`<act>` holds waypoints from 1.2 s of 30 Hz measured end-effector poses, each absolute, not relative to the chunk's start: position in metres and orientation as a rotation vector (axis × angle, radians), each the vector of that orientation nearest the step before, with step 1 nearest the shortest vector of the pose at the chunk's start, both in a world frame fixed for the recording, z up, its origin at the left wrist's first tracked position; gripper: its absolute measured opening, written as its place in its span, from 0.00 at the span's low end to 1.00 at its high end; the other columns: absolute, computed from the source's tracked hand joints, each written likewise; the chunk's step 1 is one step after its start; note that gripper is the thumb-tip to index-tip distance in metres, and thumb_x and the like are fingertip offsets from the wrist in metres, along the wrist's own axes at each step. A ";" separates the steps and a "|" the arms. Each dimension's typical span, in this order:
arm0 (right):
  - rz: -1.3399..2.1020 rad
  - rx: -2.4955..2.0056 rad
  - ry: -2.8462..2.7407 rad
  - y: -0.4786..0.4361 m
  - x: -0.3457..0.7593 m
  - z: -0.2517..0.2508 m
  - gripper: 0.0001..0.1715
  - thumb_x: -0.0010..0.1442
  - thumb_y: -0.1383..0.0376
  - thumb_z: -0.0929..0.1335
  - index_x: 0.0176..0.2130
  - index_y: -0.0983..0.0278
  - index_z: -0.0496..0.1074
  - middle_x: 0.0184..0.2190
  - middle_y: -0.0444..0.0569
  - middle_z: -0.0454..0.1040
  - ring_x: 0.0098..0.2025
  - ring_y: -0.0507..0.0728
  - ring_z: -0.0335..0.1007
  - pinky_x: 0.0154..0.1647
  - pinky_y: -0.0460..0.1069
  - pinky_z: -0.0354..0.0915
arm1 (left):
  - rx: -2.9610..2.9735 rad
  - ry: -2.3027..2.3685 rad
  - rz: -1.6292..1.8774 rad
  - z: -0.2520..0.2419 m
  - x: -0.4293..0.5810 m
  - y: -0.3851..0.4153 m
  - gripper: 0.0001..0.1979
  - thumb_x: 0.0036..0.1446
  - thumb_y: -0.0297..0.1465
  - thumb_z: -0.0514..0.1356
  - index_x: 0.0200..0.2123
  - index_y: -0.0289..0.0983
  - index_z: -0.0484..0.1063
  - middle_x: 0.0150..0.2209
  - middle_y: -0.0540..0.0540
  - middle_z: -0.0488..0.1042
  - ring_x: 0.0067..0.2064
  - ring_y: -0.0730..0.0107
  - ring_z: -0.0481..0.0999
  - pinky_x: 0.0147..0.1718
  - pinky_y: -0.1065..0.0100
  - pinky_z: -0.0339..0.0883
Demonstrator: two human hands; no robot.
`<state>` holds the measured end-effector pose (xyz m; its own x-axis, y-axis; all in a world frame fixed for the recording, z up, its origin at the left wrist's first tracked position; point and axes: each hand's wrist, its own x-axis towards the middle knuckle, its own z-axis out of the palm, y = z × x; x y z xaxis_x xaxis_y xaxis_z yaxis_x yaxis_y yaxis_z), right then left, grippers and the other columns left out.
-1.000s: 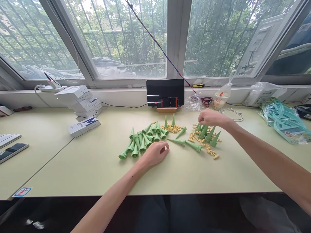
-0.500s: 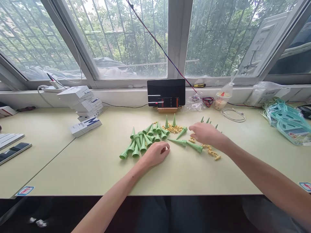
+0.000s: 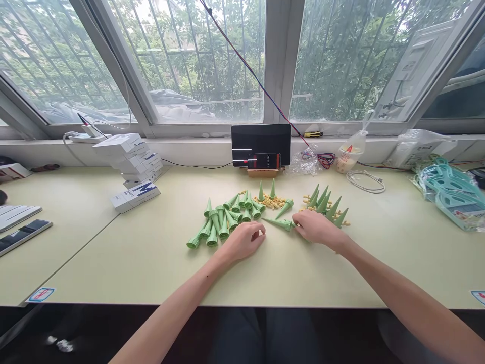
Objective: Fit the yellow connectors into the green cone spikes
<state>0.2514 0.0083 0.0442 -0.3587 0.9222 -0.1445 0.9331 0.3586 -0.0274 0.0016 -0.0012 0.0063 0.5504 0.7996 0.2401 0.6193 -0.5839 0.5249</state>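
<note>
Green cone (image 3: 279, 223), one, on its side on the pale tabletop (image 3: 151, 268), tip to the left, wide end just beside the fingertips of the right hand (image 3: 316, 227). Right hand: palm down, fingers bent toward the table; its own knuckles hide the fingertips, so whether it pinches anything cannot be told. Left hand (image 3: 245, 240): resting on the table, fingers loosely curled, contents likewise not determinable. Cone heap (image 3: 215, 220), green, many pieces, mostly lying with wide ends toward the person, just beyond the left hand. Yellow pieces (image 3: 278, 203), small, in a loose pile, two upright cones (image 3: 272, 188) behind. Right-hand cone group (image 3: 323, 202), points up, further yellow bits around it. Black screen (image 3: 261, 139), phone (image 3: 263, 161) propped before it. Bagged cup (image 3: 346, 156); white cable (image 3: 366, 188), coiled; teal articles (image 3: 449, 192) in clear wrap. White boxes (image 3: 121, 146), stacked, far left.
</note>
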 end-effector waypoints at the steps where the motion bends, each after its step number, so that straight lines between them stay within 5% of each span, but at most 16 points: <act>1: -0.172 1.724 2.501 0.010 0.251 0.044 0.08 0.63 0.68 0.65 0.32 0.64 0.72 0.35 0.54 0.76 0.36 0.59 0.73 0.27 0.48 0.53 | 2.411 1.161 0.650 0.007 0.002 -0.001 0.08 0.60 0.29 0.55 0.34 0.37 0.74 0.25 0.50 0.69 0.27 0.71 0.66 0.31 0.70 0.60; 12: 0.033 1.979 2.884 0.012 0.228 0.036 0.17 0.71 0.63 0.58 0.36 0.64 0.71 0.34 0.52 0.74 0.34 0.57 0.71 0.31 0.48 0.56 | 2.398 1.175 0.643 0.011 0.002 -0.006 0.08 0.60 0.29 0.54 0.34 0.37 0.74 0.25 0.50 0.68 0.27 0.70 0.65 0.30 0.69 0.59; 28: -0.193 1.712 3.086 0.003 0.226 0.011 0.04 0.64 0.69 0.67 0.39 0.65 0.73 0.40 0.53 0.71 0.45 0.60 0.67 0.46 0.53 0.66 | 2.473 1.193 0.609 0.007 0.001 -0.006 0.07 0.62 0.27 0.54 0.32 0.37 0.71 0.24 0.52 0.66 0.27 0.72 0.64 0.30 0.71 0.58; 36: -0.080 1.772 3.124 0.004 0.221 0.006 0.09 0.66 0.70 0.64 0.35 0.66 0.72 0.35 0.54 0.71 0.39 0.60 0.67 0.40 0.52 0.66 | 2.740 1.031 0.999 -0.007 0.004 -0.010 0.10 0.64 0.24 0.52 0.31 0.36 0.70 0.23 0.51 0.68 0.23 0.75 0.62 0.25 0.71 0.55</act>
<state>0.2208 0.0040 0.0062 -0.4375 0.8248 0.3580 0.8055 0.5365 -0.2516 0.0038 -0.0100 -0.0069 0.5693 0.6056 0.5559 0.5743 -0.7769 0.2582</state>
